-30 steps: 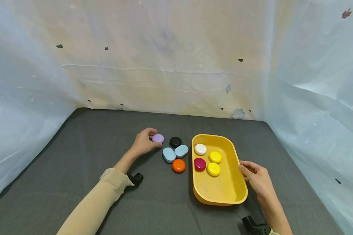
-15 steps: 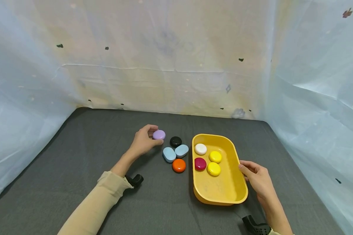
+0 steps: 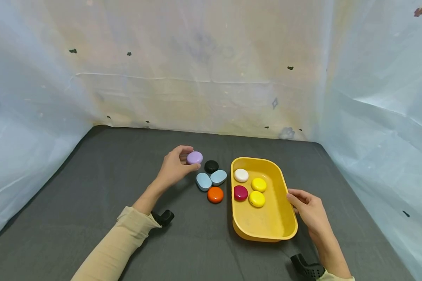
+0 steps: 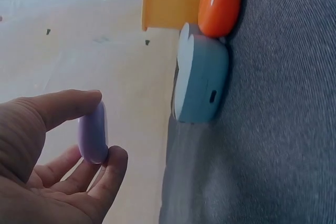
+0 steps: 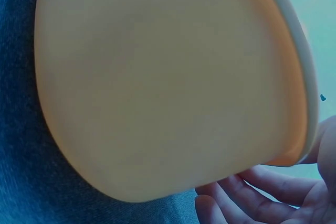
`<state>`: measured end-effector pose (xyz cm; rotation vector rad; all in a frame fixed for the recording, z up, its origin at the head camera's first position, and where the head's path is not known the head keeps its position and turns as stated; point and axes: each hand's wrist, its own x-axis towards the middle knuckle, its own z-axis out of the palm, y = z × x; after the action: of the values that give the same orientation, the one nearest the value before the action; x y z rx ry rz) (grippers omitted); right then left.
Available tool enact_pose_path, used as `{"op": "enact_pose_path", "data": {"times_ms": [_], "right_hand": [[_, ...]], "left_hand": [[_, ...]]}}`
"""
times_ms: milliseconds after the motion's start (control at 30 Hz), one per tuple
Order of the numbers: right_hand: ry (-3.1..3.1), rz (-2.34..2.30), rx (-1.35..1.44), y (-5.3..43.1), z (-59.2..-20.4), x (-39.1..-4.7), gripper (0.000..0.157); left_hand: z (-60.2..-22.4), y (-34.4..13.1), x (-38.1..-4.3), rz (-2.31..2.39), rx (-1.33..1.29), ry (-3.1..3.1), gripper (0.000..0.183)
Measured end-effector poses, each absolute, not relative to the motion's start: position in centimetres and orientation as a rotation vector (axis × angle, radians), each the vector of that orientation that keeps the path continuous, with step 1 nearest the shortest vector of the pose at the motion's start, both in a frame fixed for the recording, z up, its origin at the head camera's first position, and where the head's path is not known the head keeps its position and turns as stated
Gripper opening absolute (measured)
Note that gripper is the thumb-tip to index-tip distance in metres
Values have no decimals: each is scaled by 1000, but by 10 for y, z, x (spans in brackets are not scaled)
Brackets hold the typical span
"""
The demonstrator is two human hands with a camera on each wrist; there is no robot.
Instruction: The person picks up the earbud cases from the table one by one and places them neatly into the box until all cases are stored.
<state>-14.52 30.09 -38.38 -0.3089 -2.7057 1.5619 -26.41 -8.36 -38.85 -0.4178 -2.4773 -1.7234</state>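
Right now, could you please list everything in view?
Tray: one, yellow, right of centre
White disc: one, white, in tray
Yellow discs: two, yellow, in tray
Red disc: one, crimson, in tray
Purple disc: one, purple, held
Black disc: one, black, left of tray
Blue pieces: two, light blue, left of tray
Orange disc: one, orange, left of tray
Cloth: one, grey, beneath
Backdrop: one, pale, back and sides
Wrist mounts: two, black, wrists
Sleeves: two, beige, arms
Left hand: one, holding purple disc
Right hand: one, holding tray
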Motion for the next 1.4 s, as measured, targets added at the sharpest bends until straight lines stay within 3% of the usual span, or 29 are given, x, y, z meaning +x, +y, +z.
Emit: {"op": "enact_pose_path", "data": {"times_ms": [1400], "right_hand": [[-2710, 1556, -312, 300, -383, -145, 48]], "left_hand": [[-368, -21, -201, -1730, -709, -2464, 49]]}}
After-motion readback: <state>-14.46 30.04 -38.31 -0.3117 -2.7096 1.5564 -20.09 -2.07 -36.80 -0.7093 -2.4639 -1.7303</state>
